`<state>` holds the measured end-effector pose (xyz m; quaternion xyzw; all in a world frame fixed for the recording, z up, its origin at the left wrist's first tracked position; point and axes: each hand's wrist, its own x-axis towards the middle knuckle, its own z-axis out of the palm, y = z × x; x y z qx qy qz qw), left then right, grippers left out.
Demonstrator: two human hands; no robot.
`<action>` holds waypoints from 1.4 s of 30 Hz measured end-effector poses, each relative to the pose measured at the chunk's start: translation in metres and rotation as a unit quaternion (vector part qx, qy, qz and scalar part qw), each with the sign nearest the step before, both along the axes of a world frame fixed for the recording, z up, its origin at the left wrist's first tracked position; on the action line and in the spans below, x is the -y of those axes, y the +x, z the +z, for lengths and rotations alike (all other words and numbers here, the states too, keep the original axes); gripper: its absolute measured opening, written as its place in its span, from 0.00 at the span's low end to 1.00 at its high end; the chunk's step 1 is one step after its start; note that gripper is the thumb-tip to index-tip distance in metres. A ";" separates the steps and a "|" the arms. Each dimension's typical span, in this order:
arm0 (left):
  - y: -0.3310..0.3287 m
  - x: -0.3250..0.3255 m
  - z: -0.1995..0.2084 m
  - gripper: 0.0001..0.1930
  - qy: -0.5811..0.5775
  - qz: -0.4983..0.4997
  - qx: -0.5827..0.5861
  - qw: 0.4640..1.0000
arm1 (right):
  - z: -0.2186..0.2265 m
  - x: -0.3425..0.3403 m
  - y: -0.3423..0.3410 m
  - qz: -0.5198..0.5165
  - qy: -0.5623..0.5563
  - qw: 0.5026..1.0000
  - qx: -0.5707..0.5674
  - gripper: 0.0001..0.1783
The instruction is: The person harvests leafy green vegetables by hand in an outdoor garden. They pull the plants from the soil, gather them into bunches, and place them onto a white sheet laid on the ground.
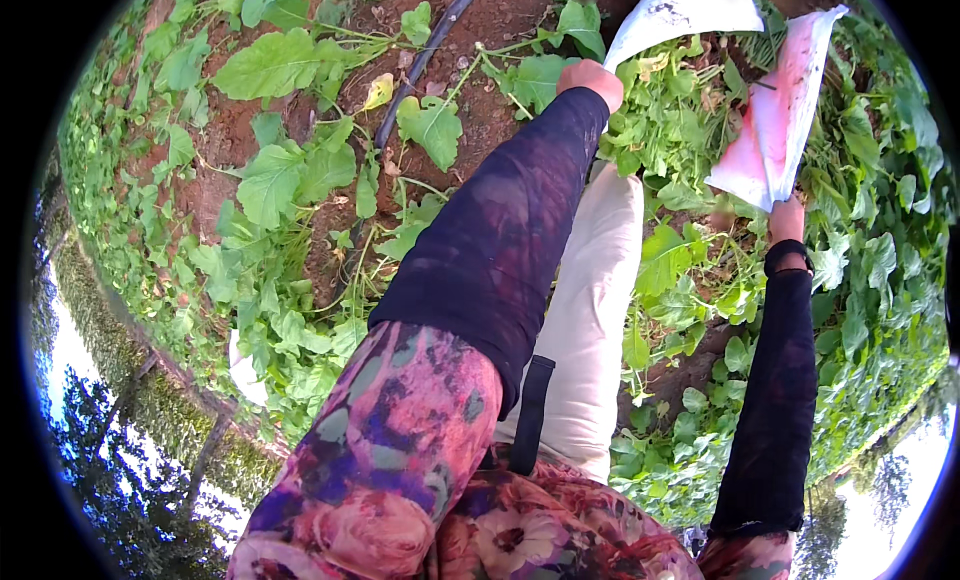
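Now, in the head view, your closed left hand (592, 82) grips the near corner of a white sheet (685, 22), which reaches ahead and rightward; your closed right hand (787, 221) holds the near end of a pink-and-white sheet (775, 125), long axis running forward. Both may be one piece.

Thin and smooth against rough and matt

The white sheet (685, 20) and pink-and-white sheet (800, 90) look like thin plastic, smooth but creased and dirt-specked. The black sleeves (490, 210) are fine, slightly sheer cloth; the floral top (380, 440) is matt fabric, the pale trousers (592, 320) smooth cloth. The dark hose (432, 50) looks like dull plastic, the soil (510, 15) rough and crumbly.
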<state>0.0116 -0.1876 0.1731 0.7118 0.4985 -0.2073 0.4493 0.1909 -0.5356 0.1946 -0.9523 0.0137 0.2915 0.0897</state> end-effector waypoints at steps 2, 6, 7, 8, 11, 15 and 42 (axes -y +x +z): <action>-0.041 0.000 0.017 0.14 0.007 -0.049 0.010 0.999 | 0.007 0.008 -0.040 -0.016 0.009 0.999 -0.027 0.21; -0.150 0.040 0.035 0.14 0.011 0.013 -0.009 1.000 | 0.007 0.023 -0.167 -0.046 -0.014 0.998 -0.035 0.18; -0.184 0.048 0.034 0.14 0.012 0.018 -0.018 1.000 | 0.008 0.028 -0.202 -0.083 0.002 0.994 -0.066 0.18; -0.218 0.058 0.032 0.14 0.018 0.021 -0.029 0.999 | 0.012 0.035 -0.229 -0.138 0.015 0.984 -0.114 0.18; -0.317 0.092 0.028 0.11 0.051 -0.006 -0.047 0.998 | 0.019 0.055 -0.300 0.074 -0.053 0.995 -0.036 0.18; -0.394 0.153 0.035 0.12 0.104 -0.004 -0.015 0.994 | 0.028 0.084 -0.351 0.009 -0.030 0.994 -0.106 0.21; -0.644 0.246 0.067 0.11 0.025 0.025 0.113 0.993 | 0.093 0.175 -0.663 0.139 -0.092 0.986 -0.001 0.18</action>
